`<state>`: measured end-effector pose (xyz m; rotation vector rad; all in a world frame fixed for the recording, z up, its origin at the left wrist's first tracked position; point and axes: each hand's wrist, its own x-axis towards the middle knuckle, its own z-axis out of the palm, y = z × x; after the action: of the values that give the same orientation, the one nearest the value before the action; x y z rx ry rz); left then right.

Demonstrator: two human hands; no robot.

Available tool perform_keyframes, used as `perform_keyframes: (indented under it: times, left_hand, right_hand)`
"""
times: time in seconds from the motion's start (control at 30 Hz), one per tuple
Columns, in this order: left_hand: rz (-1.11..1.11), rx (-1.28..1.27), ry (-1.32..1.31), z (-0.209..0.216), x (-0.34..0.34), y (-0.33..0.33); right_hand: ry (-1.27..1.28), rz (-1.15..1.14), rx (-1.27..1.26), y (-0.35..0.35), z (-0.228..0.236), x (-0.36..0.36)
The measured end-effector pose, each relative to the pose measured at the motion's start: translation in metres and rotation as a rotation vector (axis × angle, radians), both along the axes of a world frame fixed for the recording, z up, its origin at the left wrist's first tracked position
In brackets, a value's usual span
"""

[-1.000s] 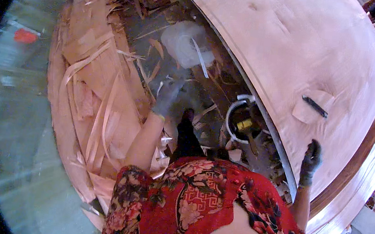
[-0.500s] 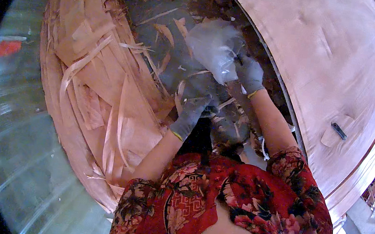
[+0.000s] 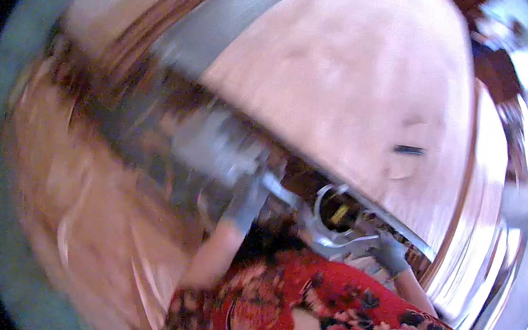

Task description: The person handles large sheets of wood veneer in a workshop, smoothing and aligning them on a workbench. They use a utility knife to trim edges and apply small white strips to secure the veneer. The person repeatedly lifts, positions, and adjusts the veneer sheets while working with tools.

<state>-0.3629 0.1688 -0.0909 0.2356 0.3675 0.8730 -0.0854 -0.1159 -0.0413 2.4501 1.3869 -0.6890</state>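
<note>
Motion blurs this view. My left hand (image 3: 245,203), in a grey glove, is at the near end of a crumpled clear plastic bag (image 3: 210,148). Its fingertips meet the bag, but their grip is smeared. A whitish piece (image 3: 280,190) sticks out to the right of these fingers. My right hand (image 3: 391,254), also gloved, is low at the right, beside a pale curved strip (image 3: 357,241). Its fingers are too unclear to read. Just left of it is a round, pale-rimmed thing (image 3: 317,204) with a dark inside and something yellow in it.
A large stack of smooth pale wood veneer sheets (image 3: 347,76) rises beyond my hands, with a small dark object (image 3: 409,150) on top. Rougher veneer sheets and strips (image 3: 87,209) lie at the left. Between them runs a dark gap (image 3: 131,116) with scraps.
My view has swung to the right. My right hand has left the plastic bag and moved down and right to the round thing. The bag is now at my left hand.
</note>
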Motion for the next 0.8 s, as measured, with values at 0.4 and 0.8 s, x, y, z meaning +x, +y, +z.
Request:
perform_keyframes:
  times: [0.4, 0.8]
  left_hand:
    - [-0.245, 0.217, 0.537, 0.004, 0.053, -0.096]
    - [-0.339, 0.012, 0.341, 0.008, 0.062, -0.098]
  right_hand:
    - [1.515, -0.089, 0.395, 0.109, -0.048, -0.085]
    - [1.628, -0.304, 0.442, 0.082, -0.024, -0.07]
